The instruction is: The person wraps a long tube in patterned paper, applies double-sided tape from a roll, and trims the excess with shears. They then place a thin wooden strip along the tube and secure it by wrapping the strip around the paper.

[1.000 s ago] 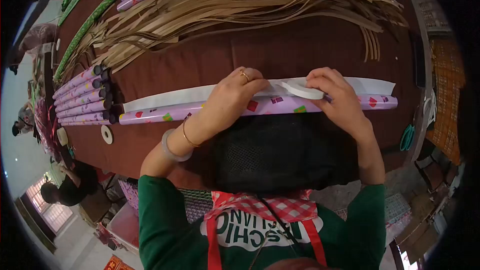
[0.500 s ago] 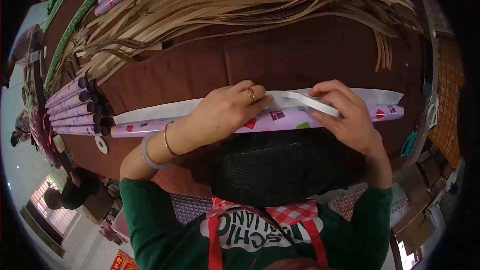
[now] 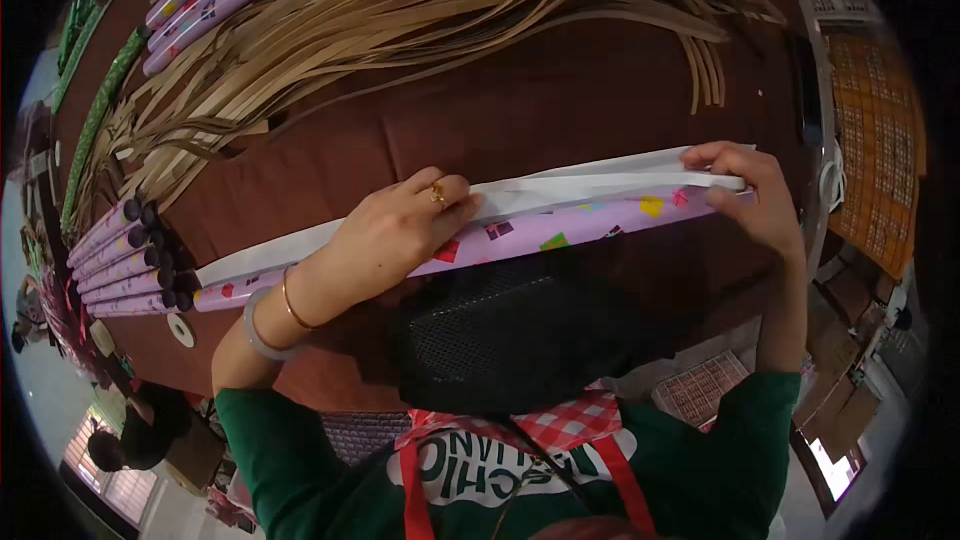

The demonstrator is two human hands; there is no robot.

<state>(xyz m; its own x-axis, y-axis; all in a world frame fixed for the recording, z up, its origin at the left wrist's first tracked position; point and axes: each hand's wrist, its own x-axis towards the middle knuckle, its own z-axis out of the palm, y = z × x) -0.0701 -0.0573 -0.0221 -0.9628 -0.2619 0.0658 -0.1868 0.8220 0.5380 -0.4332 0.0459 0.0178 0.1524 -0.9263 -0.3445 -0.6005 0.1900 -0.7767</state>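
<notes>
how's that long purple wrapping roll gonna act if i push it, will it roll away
Likely rolls readily: the purple roll is a long round tube on flat brown cloth, steadied by the left hand and right hand. Probably stiff and light for its length: it lies straight end to end. Its loose white paper edge looks floppy.

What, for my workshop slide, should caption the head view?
Left hand presses a white strip onto a purple roll; right hand grips the strip at the roll's end.

I see tan strips [image 3: 430,10] heaped across the tabletop's [image 3: 560,110] far side, stacked purple rolls [image 3: 120,260] at its left edge, and a tape ring [image 3: 181,330] just beside them.
</notes>
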